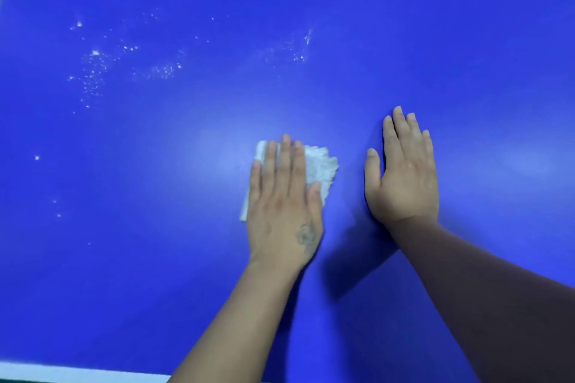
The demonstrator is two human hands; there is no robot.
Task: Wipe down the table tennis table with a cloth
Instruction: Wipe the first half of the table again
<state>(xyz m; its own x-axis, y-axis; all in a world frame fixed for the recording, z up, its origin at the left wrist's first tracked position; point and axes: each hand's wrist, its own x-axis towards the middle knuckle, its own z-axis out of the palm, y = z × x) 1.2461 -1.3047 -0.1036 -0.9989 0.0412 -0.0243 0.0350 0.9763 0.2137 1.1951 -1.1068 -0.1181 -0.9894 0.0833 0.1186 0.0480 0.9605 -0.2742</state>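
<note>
1. We see the blue table tennis table [435,25] filling nearly the whole view, w/ a white edge line [77,372] along the near side at bottom left and another at the far left corner.
2. Our left hand [284,205] lies flat on a white cloth [320,168], fingers straight and together, pressing it onto the table; not clenched round it, just palm and fingers on top.
3. Cloth sits approx. mid-table in the view, crumpled, sticking out past the fingertips, to the right of the hand and a bit at its left edge.
4. Our right hand [404,174] rests flat on the bare table surface just right of the cloth, fingers straight, thumb out, holding nothing. Not touching the cloth.
5. The right forearm wears a dark sleeve [497,305] up to the wrist; left forearm is bare.
6. White specks [96,54], powder or droplets (can't tell which), are scattered over the far left part of the table, w/ a smaller patch further right and a few stray spots lower left, well apart from the cloth.
</note>
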